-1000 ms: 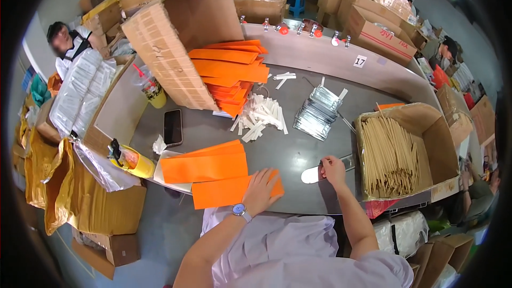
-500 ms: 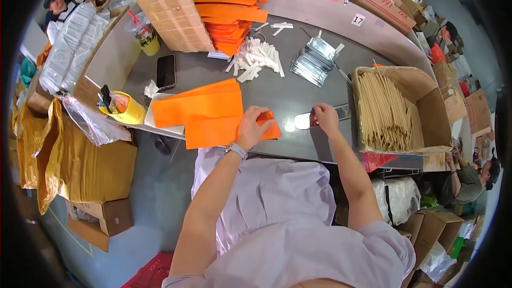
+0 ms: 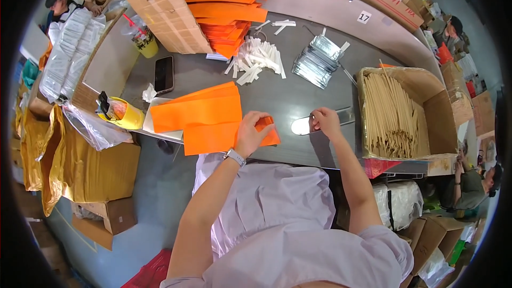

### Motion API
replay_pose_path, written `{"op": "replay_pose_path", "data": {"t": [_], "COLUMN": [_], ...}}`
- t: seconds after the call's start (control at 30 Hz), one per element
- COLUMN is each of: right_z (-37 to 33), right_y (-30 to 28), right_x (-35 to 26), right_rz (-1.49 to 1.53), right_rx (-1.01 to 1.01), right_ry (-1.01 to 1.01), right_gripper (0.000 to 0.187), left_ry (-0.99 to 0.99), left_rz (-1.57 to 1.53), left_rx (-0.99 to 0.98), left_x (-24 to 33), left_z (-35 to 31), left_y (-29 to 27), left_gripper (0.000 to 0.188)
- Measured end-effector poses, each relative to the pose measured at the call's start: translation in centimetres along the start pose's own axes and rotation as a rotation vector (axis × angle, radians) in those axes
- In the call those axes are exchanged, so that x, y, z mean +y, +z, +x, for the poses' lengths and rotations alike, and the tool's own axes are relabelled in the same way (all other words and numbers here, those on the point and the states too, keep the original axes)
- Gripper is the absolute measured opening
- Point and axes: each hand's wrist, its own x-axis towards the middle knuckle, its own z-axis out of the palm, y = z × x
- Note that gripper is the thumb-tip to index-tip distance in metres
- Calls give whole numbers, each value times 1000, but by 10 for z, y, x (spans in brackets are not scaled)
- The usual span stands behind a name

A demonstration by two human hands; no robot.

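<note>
— Grey worktop [image 3: 298, 101], curved, with cardboard boxes stacked all round the room?

— Yes. Orange sleeves [image 3: 200, 120] lie at its near edge; a box of pale sticks [image 3: 392, 112] stands at the right.

— And each grip?

— Left hand [image 3: 250, 136] is closed on the sleeve stack's right end. Right hand [image 3: 324, 120] pinches a thin clear packet [image 3: 304, 126] flat on the worktop, just beside.

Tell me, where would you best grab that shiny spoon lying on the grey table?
Probably by the handle end. The spoon lies flat, its bowl toward the person's left, its handle running right under the right hand. Coming from above on the right and pinching the narrow handle's edges seems easiest.
</note>
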Motion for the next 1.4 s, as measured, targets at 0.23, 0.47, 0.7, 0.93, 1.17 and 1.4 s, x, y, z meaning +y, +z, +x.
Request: {"op": "replay_pose_path", "data": {"t": [0.23, 0.47, 0.7, 0.93, 1.17, 1.4], "right_z": [-23, -20, -42, -49, -29, 92], "right_y": [-37, -64, -53, -47, -3, -25], "right_x": [-19, -16, -39, -41, -36, -29], "right_rz": [93, -752, -614, -743, -604, -413], "right_rx": [-89, -168, -141, -78, -288, 184], "right_ry": [-130, -500, -757, -836, -748, -555], "right_gripper": [41, 63, 61, 63, 56, 32], "left_ry": [43, 70, 82, 73, 163, 430], "left_rz": [90, 236, 264, 274, 338, 587], "left_rx": [-28, -22, -21, -12, -259, -550], "left_x": [6, 10, 12, 12, 26, 15], "left_z": [-1, 1, 2, 3, 3, 11], "left_y": [0, 6, 6, 7, -1, -19], "left_gripper": [31, 32, 31, 32, 54, 55]}}
